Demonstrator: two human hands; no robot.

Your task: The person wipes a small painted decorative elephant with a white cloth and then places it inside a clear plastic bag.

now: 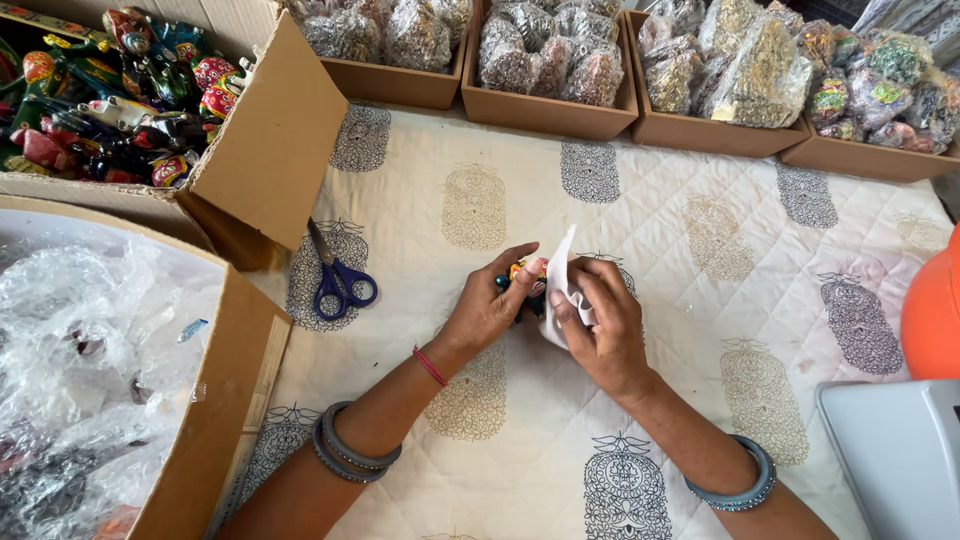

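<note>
Two bare hands meet over the middle of a cream quilted cloth (700,230) printed with grey and tan motifs. The left hand (490,305) is closed around a small painted toy figure (527,272) in bright orange, blue and black, only partly visible between the fingers. The right hand (605,325) pinches a white sheet of paper (560,285), which stands bent against the figure, touching it. Both wrists carry grey-blue bangles, and a thin red band circles the left wrist.

Along the far edge of the cloth stand four shallow brown cardboard trays. The one at far left (395,80) holds clear plastic packets of small dark pieces; the next tray (545,112) is filled with similar packets of greyish pieces; the third (700,132) carries packets with golden-brown contents; the fourth (865,160) holds packets of many-coloured pieces.

At upper left an open brown cardboard box (275,130) is crowded with glossy painted figures in red, green, blue and yellow. Below it, at the left edge, a larger cardboard box (220,400) is stuffed with crumpled clear plastic wrap (80,340). Blue-handled scissors (335,275) lie on the cloth just beside the two boxes, well apart from the hands.

At the right edge a rounded orange object (935,315) and the corner of a pale grey plastic thing (900,450) show only in part.
</note>
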